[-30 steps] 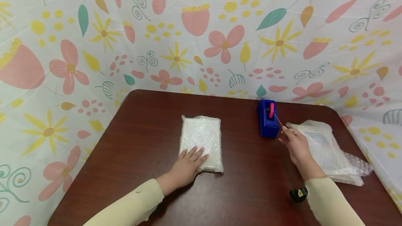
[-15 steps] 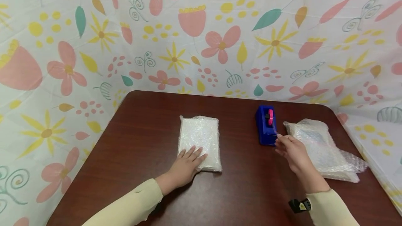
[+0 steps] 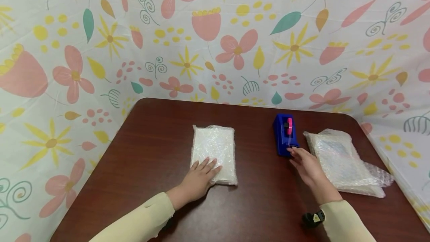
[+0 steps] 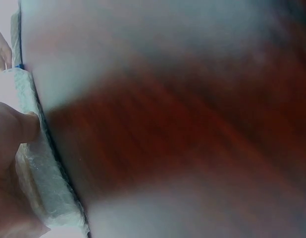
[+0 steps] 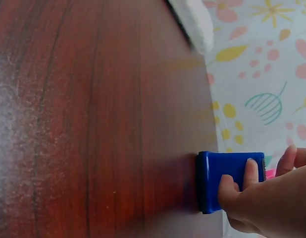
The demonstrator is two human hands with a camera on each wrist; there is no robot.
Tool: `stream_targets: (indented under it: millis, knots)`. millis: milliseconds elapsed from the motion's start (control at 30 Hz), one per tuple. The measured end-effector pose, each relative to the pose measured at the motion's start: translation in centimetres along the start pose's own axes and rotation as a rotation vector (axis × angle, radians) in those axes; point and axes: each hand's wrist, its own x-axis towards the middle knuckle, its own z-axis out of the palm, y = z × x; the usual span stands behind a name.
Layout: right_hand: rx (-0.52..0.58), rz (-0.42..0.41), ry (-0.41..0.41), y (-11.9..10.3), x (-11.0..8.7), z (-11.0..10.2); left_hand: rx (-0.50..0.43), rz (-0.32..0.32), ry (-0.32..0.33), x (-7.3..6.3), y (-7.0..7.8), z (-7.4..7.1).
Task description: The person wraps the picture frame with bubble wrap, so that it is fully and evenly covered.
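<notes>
A flat, rectangular package in bubble wrap (image 3: 215,141) lies left of the table's middle. My left hand (image 3: 196,180) rests on its near part with the fingers straight and spread; the left wrist view shows the thumb (image 4: 30,126) along the side of the bubble wrap. To the right stands a blue tape dispenser (image 3: 283,128) with a pink roll core (image 3: 289,126). My right hand (image 3: 307,165) is at its front end, pinching the end of the clear tape by the cutter. In the right wrist view, fingertips (image 5: 251,168) touch the dispenser's blue front.
More bubble-wrapped things (image 3: 342,161) lie in a pile at the right, close beside my right hand, one loose flap sticking out. The brown table (image 3: 161,122) backs onto a flower-printed cloth (image 3: 188,25). A black wrist camera (image 3: 313,219) sits at my right cuff.
My right hand has drawn the tape toward me and down to the dispenser's front edge. The dispenser sits slightly nearer than before. My left hand has stayed on the package.
</notes>
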Motion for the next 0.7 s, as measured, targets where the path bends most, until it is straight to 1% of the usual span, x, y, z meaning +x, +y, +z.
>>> stream_targets:
  millis: [167, 300, 500, 700]
  knots:
    - [0.041, 0.013, -0.004, -0.2, 0.9, 0.1, -0.009, -0.001, -0.006, 0.0, -0.1, 0.0]
    - [0.050, 0.037, 0.023, -0.4, 1.5, 0.1, -0.021, -0.001, -0.011, 0.0, -0.1, -0.1]
    - [0.066, 0.055, 0.042, -0.7, 2.3, -0.1, -0.024, -0.004, -0.001, 0.0, -0.1, -0.1]
    - [0.049, 0.069, 0.093, -1.0, 4.0, -0.2, -0.022, -0.006, -0.007, -0.1, 0.0, -0.2]
